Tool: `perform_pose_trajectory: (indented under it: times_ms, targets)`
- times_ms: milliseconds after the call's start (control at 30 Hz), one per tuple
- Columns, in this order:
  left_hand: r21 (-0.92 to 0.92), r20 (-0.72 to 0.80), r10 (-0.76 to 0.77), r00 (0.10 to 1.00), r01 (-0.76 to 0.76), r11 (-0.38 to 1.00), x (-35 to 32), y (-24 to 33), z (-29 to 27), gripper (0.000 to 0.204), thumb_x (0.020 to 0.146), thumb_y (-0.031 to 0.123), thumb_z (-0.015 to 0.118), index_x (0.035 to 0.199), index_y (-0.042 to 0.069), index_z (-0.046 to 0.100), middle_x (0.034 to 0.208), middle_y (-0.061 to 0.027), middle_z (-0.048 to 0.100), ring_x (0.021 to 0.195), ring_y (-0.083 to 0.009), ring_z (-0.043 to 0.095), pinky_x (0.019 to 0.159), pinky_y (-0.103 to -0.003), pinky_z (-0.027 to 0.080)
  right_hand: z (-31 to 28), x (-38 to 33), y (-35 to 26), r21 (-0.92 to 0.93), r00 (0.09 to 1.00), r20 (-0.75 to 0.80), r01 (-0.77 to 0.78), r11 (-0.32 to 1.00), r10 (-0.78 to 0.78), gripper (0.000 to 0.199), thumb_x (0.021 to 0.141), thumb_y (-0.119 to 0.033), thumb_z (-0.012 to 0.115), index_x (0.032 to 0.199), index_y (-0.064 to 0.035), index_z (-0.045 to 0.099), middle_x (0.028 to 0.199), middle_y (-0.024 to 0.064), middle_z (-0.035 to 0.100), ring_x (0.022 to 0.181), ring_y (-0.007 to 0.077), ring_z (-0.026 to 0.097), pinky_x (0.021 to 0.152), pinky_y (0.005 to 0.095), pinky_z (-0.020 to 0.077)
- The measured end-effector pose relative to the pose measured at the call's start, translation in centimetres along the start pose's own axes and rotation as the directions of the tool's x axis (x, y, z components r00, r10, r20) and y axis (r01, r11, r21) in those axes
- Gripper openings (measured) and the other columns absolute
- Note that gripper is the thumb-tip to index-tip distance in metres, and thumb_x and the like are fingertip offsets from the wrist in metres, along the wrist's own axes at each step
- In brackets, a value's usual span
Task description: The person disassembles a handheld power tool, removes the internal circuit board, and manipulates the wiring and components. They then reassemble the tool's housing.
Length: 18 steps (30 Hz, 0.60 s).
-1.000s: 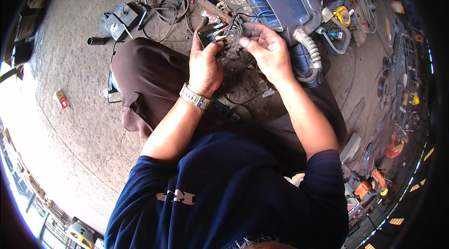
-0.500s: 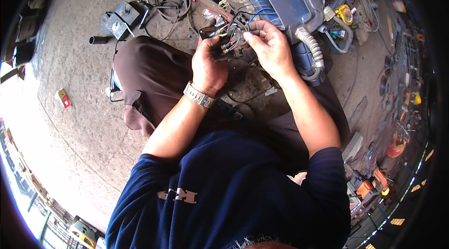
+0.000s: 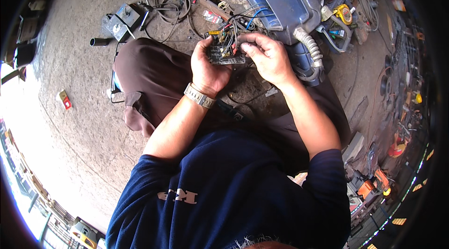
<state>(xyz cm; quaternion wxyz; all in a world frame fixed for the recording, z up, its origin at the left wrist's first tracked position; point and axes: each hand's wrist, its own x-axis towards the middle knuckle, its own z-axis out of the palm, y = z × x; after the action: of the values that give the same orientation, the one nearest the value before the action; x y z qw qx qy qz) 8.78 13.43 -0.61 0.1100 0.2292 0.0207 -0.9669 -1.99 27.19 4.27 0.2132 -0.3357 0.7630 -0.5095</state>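
My left hand (image 3: pixel 208 72) grips a small dark electrical unit (image 3: pixel 225 59), thumb on top at its left edge and palm beneath. The unit has a printed plate along the near side and a yellow label at the far side. Thin wires (image 3: pixel 230 33) in black, red and grey crowd over it. They run toward the open blue-grey machine housing (image 3: pixel 283 8), where a blue wire (image 3: pixel 255 15) curves inside. My right hand (image 3: pixel 269 59) is closed in a pinch among the wires at the unit's right side; its fingertips partly hide what they hold.
A tape-wrapped handle (image 3: pixel 309 48) bends down beside the housing. Right of it lie a yellow tape measure (image 3: pixel 344 14) and assorted tools. Coiled black cable (image 3: pixel 180 8) and a grey metal box (image 3: pixel 122 20) rest on the floor at far left. A short tube (image 3: pixel 98 42) lies nearer.
The electrical unit has tilted so its printed plate and yellow label now show. My right hand has shifted slightly down and left, its fingers now at the unit's right side.
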Motion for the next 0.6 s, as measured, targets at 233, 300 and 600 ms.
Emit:
perform_pose_trajectory:
  times_ms: [233, 300, 600]
  targets:
    - [0.187, -0.124, 0.070, 0.990, -0.046, 0.981, 0.5, -0.4, -0.4, 0.020, 0.101, 0.014, 0.053, 0.110, 0.001, 0.065, 0.102, -0.0082, 0.073, 0.092, -0.0208, 0.070, 0.090, -0.037, 0.058, -0.5, 0.0, 0.5, -0.196, 0.977, -0.149, 0.122, 0.973, -0.153, 0.021, 0.092, -0.006, 0.070, 0.113, -0.0012, 0.072, 0.111, 0.0147, 0.072, 0.100, 0.0283, 0.073, 0.087, 0.0371, 0.0565]
    - [0.157, -0.134, 0.031, 0.990, -0.009, 0.988, 0.4, -0.4, -0.1, 0.020, 0.102, 0.014, 0.053, 0.111, 0.001, 0.065, 0.102, -0.0078, 0.072, 0.092, -0.0202, 0.070, 0.089, -0.037, 0.058, -0.5, 0.0, 0.7, -0.251, 0.969, -0.131, 0.172, 0.953, -0.209, 0.023, 0.092, -0.005, 0.070, 0.114, -0.0021, 0.072, 0.117, 0.0151, 0.071, 0.108, 0.0312, 0.071, 0.093, 0.0384, 0.0559]
    - [0.064, -0.015, -0.139, 0.990, 0.139, 0.988, 0.6, -0.3, -1.0, 0.022, 0.101, 0.014, 0.052, 0.114, 0.001, 0.065, 0.104, -0.0088, 0.071, 0.097, -0.0209, 0.069, 0.092, -0.039, 0.058, -1.1, 0.4, 0.4, -0.168, 0.959, -0.076, 0.256, 0.952, -0.272, 0.021, 0.092, -0.002, 0.067, 0.112, -0.0018, 0.072, 0.120, 0.0159, 0.070, 0.113, 0.0319, 0.069, 0.098, 0.0388, 0.0545]
